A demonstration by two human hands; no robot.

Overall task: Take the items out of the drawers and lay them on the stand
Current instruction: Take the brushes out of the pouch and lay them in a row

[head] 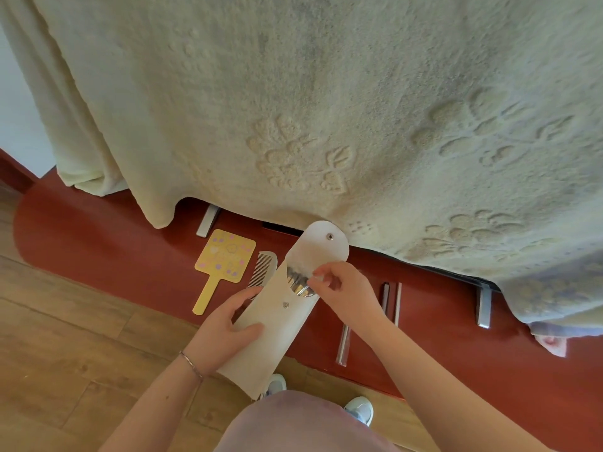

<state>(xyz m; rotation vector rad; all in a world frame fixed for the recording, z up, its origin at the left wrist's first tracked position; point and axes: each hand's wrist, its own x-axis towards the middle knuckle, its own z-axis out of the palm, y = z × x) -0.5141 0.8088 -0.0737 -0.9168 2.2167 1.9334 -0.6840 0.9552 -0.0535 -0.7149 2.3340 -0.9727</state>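
My left hand (225,331) grips a long white pouch (277,324) around its middle, holding it up above the floor. The pouch's snap flap (321,241) is folded open. Shiny metal utensil ends (298,283) show in its mouth. My right hand (344,288) pinches at the pouch's opening beside those metal ends. On the red stand (114,243) lie a yellow hand mirror (222,259) and a white comb (262,270), side by side. The comb's lower end is hidden behind the pouch.
A cream blanket (326,109) hangs over the bed and covers most of the red drawer fronts. Silver drawer handles (484,305) stick out along the red base. Wood floor (65,353) lies at the left. My shoes (360,409) stand by the base.
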